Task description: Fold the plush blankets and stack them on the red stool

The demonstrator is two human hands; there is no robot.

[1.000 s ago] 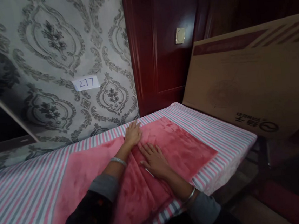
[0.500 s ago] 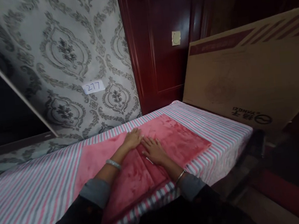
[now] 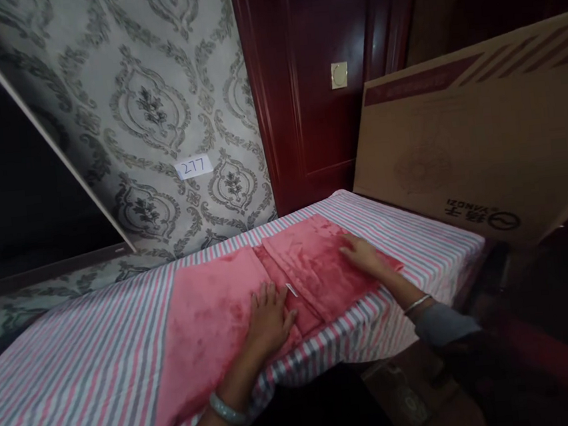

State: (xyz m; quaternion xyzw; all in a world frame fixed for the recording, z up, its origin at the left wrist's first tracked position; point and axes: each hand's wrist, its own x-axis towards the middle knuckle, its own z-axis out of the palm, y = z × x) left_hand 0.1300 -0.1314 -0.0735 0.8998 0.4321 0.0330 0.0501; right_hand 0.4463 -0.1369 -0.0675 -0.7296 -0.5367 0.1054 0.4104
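A pink plush cloth, with its two sides folded inward, lies flat on the striped cloth. A darker strip of it shows in the gap between the folded sides, with a small white tag there. My left hand rests palm down on the left side near the gap, fingers spread. Over on the right side, my right hand lies on the plush with its fingers stretched out. What kind of item the plush is, I cannot tell.
A striped tablecloth covers the table and hangs over its front edge. A large cardboard box leans at the right. Behind stand a dark red door and a patterned wall with a paper label. A dark screen is at left.
My hands have moved apart from the middle of the pink plush cloth: the right hand to the right, the left nearer to me. The gap and tag between its sides now show.
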